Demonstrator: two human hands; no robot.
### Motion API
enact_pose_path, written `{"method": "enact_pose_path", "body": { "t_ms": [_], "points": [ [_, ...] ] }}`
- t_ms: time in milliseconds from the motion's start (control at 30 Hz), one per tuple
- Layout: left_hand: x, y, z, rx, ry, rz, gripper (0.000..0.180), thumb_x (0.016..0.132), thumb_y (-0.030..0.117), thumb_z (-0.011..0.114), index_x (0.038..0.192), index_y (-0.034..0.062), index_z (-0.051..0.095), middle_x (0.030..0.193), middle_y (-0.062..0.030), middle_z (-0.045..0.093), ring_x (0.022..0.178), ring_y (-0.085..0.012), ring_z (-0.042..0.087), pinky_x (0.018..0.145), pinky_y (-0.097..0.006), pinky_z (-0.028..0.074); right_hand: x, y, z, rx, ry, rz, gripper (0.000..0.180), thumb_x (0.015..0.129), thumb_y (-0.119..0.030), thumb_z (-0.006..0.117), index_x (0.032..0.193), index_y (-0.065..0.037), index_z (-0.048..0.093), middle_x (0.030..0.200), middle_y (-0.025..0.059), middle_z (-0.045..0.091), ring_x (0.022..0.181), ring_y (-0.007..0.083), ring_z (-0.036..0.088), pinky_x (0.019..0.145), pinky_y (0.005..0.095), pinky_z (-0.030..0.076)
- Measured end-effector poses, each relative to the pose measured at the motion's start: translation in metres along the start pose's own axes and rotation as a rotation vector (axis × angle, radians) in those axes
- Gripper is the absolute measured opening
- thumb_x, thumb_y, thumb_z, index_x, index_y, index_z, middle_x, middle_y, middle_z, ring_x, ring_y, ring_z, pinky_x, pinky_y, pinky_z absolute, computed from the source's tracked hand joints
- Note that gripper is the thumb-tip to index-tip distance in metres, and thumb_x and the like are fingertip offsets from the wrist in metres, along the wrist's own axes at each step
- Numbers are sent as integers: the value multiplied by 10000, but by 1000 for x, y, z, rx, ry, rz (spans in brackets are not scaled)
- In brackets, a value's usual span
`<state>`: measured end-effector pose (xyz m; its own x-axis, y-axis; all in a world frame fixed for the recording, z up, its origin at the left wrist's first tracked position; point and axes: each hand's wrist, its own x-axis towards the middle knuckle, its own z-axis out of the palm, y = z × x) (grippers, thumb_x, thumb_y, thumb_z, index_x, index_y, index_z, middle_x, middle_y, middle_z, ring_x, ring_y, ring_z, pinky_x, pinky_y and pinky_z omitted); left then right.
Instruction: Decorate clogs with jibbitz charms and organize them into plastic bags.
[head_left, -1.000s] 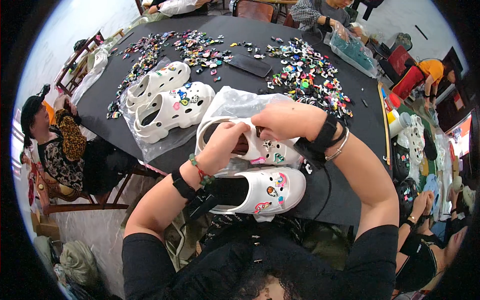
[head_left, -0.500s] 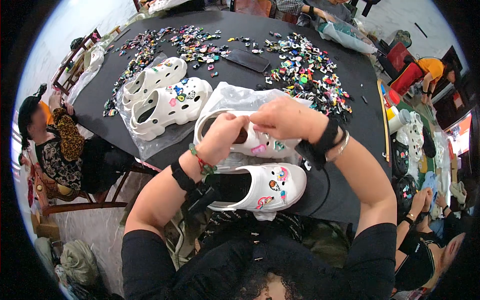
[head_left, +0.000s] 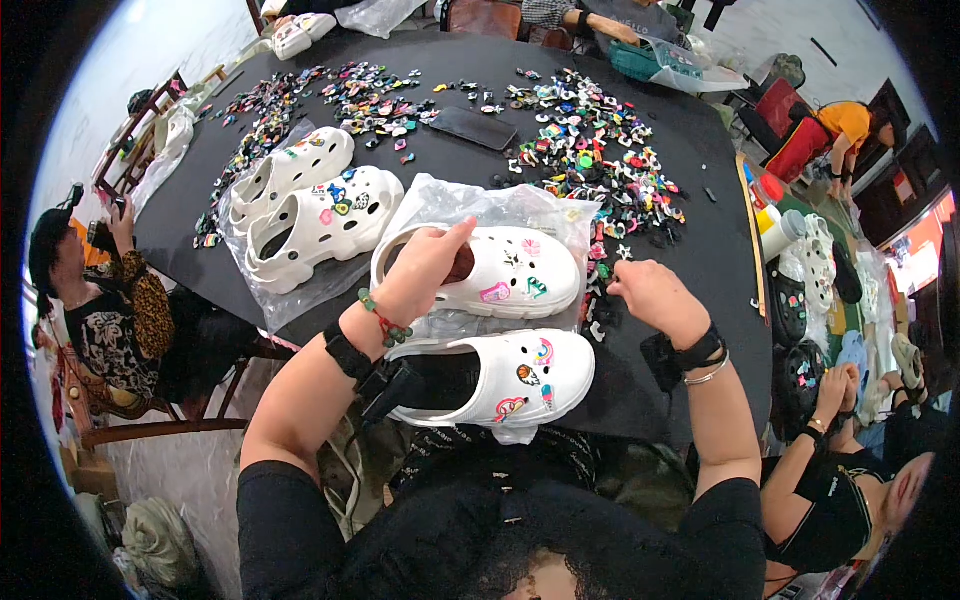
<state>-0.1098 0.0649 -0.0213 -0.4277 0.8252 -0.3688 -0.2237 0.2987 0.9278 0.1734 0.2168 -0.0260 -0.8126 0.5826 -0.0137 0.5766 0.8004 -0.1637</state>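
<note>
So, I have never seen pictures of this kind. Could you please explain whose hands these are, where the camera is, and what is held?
There is no machine; a person works barehanded. The head-worn camera looks down, and its fisheye lens bends straight edges. On the black table, a charm-decorated white clog lies on clear plastic, with a second clog nearer the body, a white pair to the left and loose charms mostly beyond. The left hand is at the first clog's opening, fingers partly hidden, so its grip is unclear. The right hand is off the clogs, fingers bunched; I cannot tell whether it holds something.
</note>
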Motion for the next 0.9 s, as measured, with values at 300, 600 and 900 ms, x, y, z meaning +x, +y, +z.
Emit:
{"method": "enact_pose_path", "body": {
  "t_ms": [300, 600, 900],
  "points": [
    [-11, 13, -6, 369, -55, 98, 611, 1000, 522, 480, 656, 23, 553, 579, 38, 426, 540, -78, 326, 500, -299, 285, -5, 2, -4, -163, -17, 332, 377, 843, -377, 713, 814, -1, 706, 750, 190, 683, 774, 358, 690, 698, 432, 553],
    [-78, 38, -39, 1141, -369, 639, 816, 672, 392, 857, 1303, -14, 535, 1275, -239, 571, 1203, -362, 542, 1010, -424, 431, -71, -32, 13, 916, 51, 366, 283, 921, -254, 667, 945, 19, 595, 744, 113, 677, 669, 161, 667, 556, 297, 500],
    [-71, 3, -26, 1191, -249, 727, 647, 642, 302, 846, 1147, -28, 612, 1021, -156, 584, 1021, -343, 544, 908, -412, 455, -80, -55, 54, 1143, 122, 313, 368, 906, -38, 604, 1233, 13, 445, 973, 189, 674, 787, 189, 695, 650, 316, 546]
  ]
}}
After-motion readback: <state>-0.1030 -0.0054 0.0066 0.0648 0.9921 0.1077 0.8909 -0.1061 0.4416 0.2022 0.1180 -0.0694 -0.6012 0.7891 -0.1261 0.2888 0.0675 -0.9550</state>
